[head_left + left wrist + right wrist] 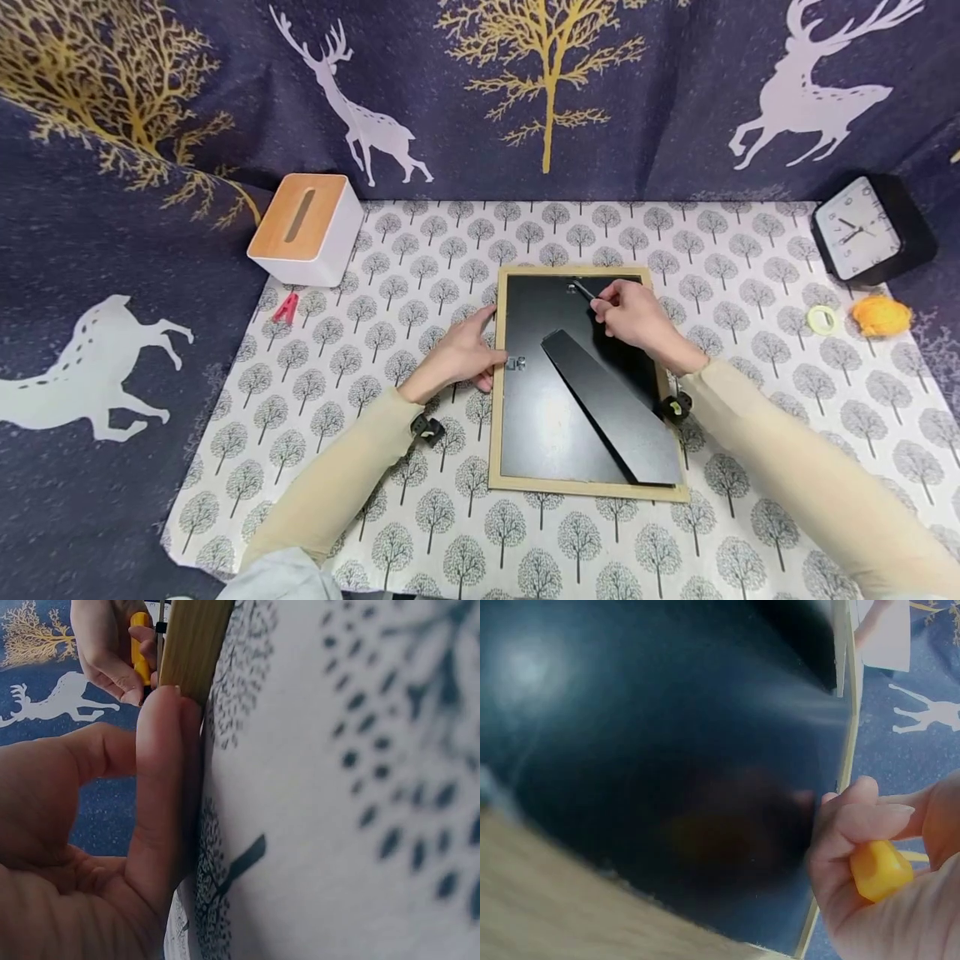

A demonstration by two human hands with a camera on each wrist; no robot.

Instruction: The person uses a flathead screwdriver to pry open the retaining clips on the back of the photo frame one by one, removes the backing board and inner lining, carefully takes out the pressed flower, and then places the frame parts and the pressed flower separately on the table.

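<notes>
A picture frame (495,433) with a pale wooden border lies face down, its black backing board (536,433) upward. Slanting across the back is a black stand leg (611,408). My left hand (467,352) presses its fingers against the frame's left edge, beside a small metal fitting (516,363). In the left wrist view, a fingertip meets the wooden edge (191,652). My right hand (633,317) grips a screwdriver by its yellow handle (881,870). Its slim dark shaft (583,290) points to another metal fitting (572,288) at the top edge.
A tissue box (315,229) with a wooden lid stands at the back left, with a red clip (286,308) in front. At right are a black clock (862,229), a pale green ring (822,320) and an orange bundle (882,316). A tree-print cloth (337,425) covers the table.
</notes>
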